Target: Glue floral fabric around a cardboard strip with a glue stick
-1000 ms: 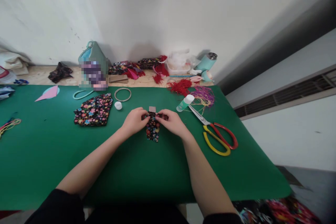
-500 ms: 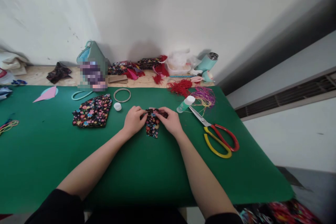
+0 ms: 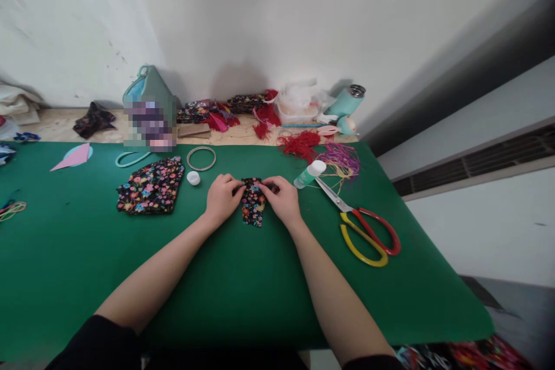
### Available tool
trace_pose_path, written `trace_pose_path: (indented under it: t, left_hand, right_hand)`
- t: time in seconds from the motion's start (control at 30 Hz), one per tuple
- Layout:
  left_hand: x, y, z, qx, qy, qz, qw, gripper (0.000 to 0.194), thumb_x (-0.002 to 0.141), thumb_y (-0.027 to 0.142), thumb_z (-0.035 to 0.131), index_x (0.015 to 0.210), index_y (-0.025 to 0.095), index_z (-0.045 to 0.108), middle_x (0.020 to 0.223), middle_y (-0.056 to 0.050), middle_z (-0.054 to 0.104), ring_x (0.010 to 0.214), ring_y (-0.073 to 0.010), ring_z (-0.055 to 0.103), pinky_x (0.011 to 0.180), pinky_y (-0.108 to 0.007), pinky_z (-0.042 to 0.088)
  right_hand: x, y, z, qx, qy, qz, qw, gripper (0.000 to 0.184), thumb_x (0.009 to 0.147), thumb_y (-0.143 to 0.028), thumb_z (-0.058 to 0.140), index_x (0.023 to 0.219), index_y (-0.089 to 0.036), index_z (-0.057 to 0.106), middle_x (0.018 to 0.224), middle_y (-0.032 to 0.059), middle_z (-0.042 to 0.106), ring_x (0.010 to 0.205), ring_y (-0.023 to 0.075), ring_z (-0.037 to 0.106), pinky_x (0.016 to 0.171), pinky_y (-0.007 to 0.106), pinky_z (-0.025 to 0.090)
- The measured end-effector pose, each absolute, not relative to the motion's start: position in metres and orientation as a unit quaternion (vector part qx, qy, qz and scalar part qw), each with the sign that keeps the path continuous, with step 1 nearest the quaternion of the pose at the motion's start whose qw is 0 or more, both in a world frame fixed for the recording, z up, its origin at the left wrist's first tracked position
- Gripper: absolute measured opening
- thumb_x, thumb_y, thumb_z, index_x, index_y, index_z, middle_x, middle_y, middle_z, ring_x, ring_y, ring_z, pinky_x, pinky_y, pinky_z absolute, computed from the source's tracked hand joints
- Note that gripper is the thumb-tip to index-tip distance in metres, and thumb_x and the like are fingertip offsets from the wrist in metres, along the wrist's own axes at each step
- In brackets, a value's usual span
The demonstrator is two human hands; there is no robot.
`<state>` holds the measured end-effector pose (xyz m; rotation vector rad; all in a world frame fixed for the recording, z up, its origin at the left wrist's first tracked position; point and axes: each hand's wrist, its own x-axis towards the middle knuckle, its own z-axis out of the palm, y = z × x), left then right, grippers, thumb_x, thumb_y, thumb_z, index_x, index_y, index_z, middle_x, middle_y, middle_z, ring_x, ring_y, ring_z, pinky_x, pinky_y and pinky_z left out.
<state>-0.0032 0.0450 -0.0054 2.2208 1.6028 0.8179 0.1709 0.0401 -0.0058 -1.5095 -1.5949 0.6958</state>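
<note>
The left hand (image 3: 222, 196) is nearly closed, thumb and forefinger pinching the upper left edge of a small black floral cloth piece (image 3: 252, 208). The right hand (image 3: 281, 199) pinches the same piece at its upper right edge, its fingers curled and close together. The cloth lies between the two hands, its lower end spreading toward the person, over a green table cover (image 3: 243, 283).

Just beyond the left hand, to its left, sits a small white cap (image 3: 193, 178), with a thin gray ring (image 3: 202, 159) behind it. Farther left of that hand lies a larger floral cloth bundle (image 3: 151, 188).

Near the right hand, ahead and to its right, is a green-and-white glue stick (image 3: 310, 174). Farther right lie scissors (image 3: 364, 234) with one red and one yellow handle, blades angled toward the glue stick. Beyond the right hand are red threads (image 3: 299, 143), purple threads (image 3: 340, 156) and, farthest back, a pale teal bottle (image 3: 347, 100).
</note>
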Motion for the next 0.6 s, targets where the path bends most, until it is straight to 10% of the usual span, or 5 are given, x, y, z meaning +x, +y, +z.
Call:
trace_pose_path:
  t: [0.6]
  left_hand:
    - [-0.0025,0.0492,-0.0066,0.756,0.571,0.287,0.142,0.012,0.082,0.024,0.059,0.077,0.017,0.068,0.075,-0.003,0.059,0.077,-0.0179,0.051,0.068,-0.029,0.041]
  right_hand:
    - [0.1677,0.0416,-0.0055,-0.632,-0.644,0.221,0.371,0.024,0.079,-0.041,0.058,0.073,-0.018,0.065,0.074,0.0022,0.062,0.053,0.0116,0.049,0.054,0.026,0.040]
